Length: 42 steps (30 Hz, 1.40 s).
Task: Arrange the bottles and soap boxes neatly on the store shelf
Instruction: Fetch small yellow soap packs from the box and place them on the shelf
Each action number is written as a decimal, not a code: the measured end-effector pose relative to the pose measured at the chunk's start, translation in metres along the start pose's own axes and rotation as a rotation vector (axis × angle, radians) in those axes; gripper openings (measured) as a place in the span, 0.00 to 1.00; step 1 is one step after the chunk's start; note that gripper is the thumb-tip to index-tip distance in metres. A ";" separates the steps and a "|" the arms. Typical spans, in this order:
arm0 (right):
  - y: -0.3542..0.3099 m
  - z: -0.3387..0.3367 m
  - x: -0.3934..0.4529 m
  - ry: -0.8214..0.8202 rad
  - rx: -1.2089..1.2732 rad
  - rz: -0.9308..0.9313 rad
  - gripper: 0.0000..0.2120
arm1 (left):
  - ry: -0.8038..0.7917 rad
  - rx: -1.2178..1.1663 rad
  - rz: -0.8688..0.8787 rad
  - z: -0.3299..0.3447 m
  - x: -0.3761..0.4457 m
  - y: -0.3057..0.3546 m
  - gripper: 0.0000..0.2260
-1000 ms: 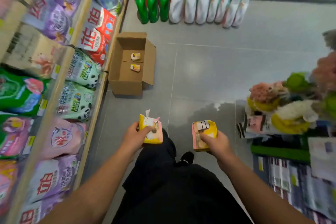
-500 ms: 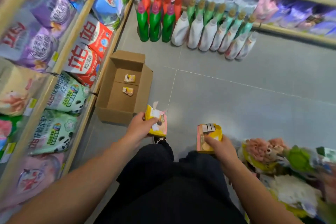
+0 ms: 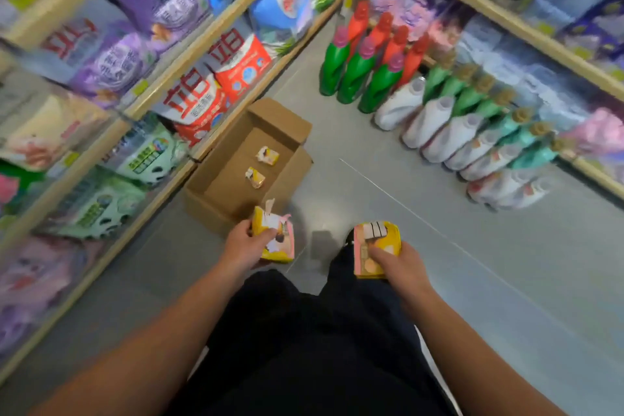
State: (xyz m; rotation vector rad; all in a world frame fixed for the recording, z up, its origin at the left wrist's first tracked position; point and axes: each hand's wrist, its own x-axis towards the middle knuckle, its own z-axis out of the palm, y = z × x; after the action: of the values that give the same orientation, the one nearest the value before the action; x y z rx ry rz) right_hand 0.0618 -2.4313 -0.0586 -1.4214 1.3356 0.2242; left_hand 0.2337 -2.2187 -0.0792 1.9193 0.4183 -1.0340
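My left hand (image 3: 243, 245) grips a yellow and pink soap box (image 3: 277, 240) with a torn flap, just in front of an open cardboard box (image 3: 216, 203) on the floor. Two more small soap boxes (image 3: 267, 155) (image 3: 255, 177) lie inside that carton. My right hand (image 3: 393, 263) holds a second yellow and pink soap box (image 3: 373, 248) above my right knee. Green bottles with red and pink caps (image 3: 351, 74) and white bottles (image 3: 435, 121) stand in rows on the floor at the far corner.
Shelves of detergent bags (image 3: 111, 61) line the left side, edged with a wooden rail (image 3: 158, 192). Another shelf (image 3: 506, 20) with packaged goods runs along the back right. Grey tiled floor (image 3: 439, 246) lies open to the right. My dark trousers fill the bottom centre.
The view has swung left and upward: the flower display on the right has left the frame, and the carton and bottles now sit closer. Both hands still hold their soap boxes.
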 end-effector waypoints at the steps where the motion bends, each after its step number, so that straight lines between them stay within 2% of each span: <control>1: -0.017 -0.005 0.017 -0.040 -0.060 -0.014 0.03 | 0.041 -0.063 -0.034 0.003 0.002 0.002 0.14; 4: -0.067 -0.005 0.067 -0.156 -0.206 -0.081 0.05 | 0.153 -0.233 -0.087 0.009 0.008 0.011 0.11; 8: -0.128 0.026 0.112 -0.283 -0.374 -0.172 0.06 | 0.279 -0.432 -0.148 0.003 0.019 0.015 0.08; 15: -0.184 0.133 0.182 -0.351 -0.742 -0.443 0.07 | 0.404 -0.674 -0.206 -0.021 0.091 0.000 0.07; 18: -0.186 0.184 0.219 -0.420 -0.804 -0.451 0.08 | 0.465 -0.678 -0.222 -0.030 0.140 -0.015 0.13; 22: -0.166 0.247 0.287 -0.486 -0.791 -0.401 0.09 | 0.533 -0.699 -0.254 -0.030 0.219 -0.044 0.12; 25: -0.140 0.302 0.351 -0.487 -0.813 -0.449 0.09 | 0.548 -0.621 -0.241 -0.024 0.291 -0.074 0.09; 31: -0.071 0.421 0.495 -0.496 -0.897 -0.563 0.13 | 0.605 -0.434 -0.236 -0.015 0.449 -0.147 0.16; 34: -0.041 0.473 0.558 -0.512 -1.052 -0.616 0.16 | 0.564 -0.374 -0.239 -0.015 0.521 -0.180 0.11; 38: -0.008 0.521 0.621 -0.564 -1.302 -0.716 0.24 | 0.455 -0.310 -0.227 -0.009 0.602 -0.221 0.21; 42: 0.017 0.537 0.653 -0.559 -1.440 -0.860 0.30 | 0.353 -0.245 -0.270 0.009 0.658 -0.248 0.24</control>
State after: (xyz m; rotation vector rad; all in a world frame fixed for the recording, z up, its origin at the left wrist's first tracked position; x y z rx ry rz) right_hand 0.5483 -2.3859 -0.7494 -2.6507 -0.1826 1.0208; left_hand 0.4631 -2.1627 -0.7414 1.8540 0.9816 -0.7639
